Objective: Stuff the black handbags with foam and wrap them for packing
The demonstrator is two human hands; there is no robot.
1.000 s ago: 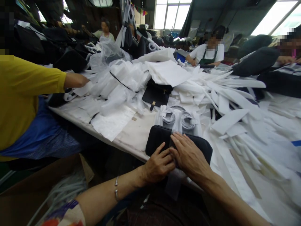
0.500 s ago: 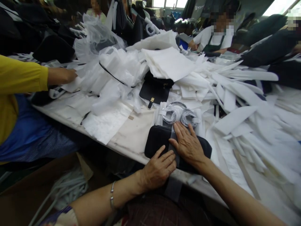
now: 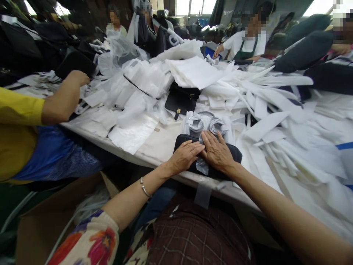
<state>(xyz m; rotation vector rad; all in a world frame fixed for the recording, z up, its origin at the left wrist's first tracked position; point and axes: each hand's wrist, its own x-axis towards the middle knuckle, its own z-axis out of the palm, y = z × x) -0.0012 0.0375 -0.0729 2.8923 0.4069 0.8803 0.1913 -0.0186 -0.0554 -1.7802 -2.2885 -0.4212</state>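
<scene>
A flat black bag (image 3: 234, 155) lies at the near edge of the table in front of me. My left hand (image 3: 185, 157) rests flat on its left half, fingers stretched toward the middle. My right hand (image 3: 217, 152) lies flat beside it, fingers spread, pressing a translucent wrapping strip (image 3: 203, 167) that runs across the bag and hangs off the table edge. Just beyond my fingertips sit wrapped bag handles (image 3: 205, 124) in clear film.
A second black bag with a gold clasp (image 3: 180, 103) lies among heaps of white wrapping sheets (image 3: 193, 71). A person in a yellow sleeve (image 3: 19, 110) reaches onto the table at left. Other people sit at the far side. A cardboard box (image 3: 41, 224) stands at lower left.
My left hand slid up from the bag's near edge onto its top, next to my right hand. The person at left raised an arm and reached farther back.
</scene>
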